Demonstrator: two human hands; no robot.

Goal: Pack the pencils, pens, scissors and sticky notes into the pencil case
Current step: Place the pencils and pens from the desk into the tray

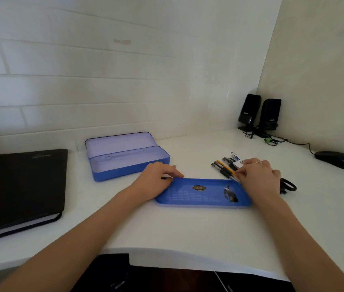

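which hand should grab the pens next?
Right. The right hand already rests against the cluster of black and yellow pens; the left hand sits across the blue plastic tray, farther off.

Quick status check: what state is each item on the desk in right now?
Blue metal pencil case: lid open, nothing visible inside.
Blue inner tray: out on the white desk, left hand and right hand at its ends.
Pens: unpacked.
Black-handled scissors: unpacked.
Black notebook: closed.
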